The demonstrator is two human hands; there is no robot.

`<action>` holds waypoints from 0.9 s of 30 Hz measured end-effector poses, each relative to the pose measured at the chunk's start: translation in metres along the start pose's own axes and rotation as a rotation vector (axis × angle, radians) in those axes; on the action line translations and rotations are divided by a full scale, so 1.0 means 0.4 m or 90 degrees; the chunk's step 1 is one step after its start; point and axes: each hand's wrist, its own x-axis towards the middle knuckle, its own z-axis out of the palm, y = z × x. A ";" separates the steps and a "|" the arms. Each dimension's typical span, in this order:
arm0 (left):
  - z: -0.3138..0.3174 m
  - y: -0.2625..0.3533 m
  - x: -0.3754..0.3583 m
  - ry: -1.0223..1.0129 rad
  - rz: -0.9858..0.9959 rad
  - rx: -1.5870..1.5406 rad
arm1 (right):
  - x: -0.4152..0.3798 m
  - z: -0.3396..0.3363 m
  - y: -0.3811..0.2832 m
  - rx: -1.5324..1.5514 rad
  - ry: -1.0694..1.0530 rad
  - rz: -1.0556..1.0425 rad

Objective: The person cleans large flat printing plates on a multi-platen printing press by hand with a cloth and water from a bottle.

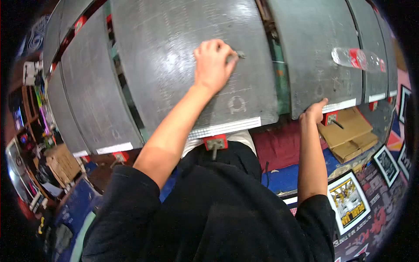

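Note:
My left hand (214,63) rests on the large middle grey panel (174,65), its fingers curled and pressed together. A small greyish thing (240,54) shows beside its fingertips, too small to name. At the near edge of the grey panel on the right (323,39), my right hand (313,112) grips the corner, thumb along the edge and the other fingers hidden below. White marked strips run along the near edges, one on the middle panel (227,128) and one on the right panel (342,105). Scratches and faint marks cover the middle panel.
A clear bottle with a red label (358,60) lies across the right-hand panels. Red clamps (216,142) sit under the near edges. Below right are folded cardboard (349,133) and a framed picture (349,203). More grey panels (91,83) and a cardboard box (63,163) are on the left.

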 end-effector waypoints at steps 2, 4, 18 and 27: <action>-0.042 -0.003 -0.144 -0.073 0.028 -0.048 | -0.041 -0.011 -0.020 0.004 -0.022 0.022; -0.119 -0.045 -0.368 -0.107 0.049 -0.040 | 0.001 0.003 0.005 0.050 -0.067 -0.009; -0.205 -0.426 -0.094 0.124 -0.094 0.139 | -0.066 -0.003 -0.034 0.059 -0.063 -0.001; -0.332 -0.343 -0.465 -0.185 0.111 -0.026 | -0.051 0.000 -0.032 0.002 -0.002 0.013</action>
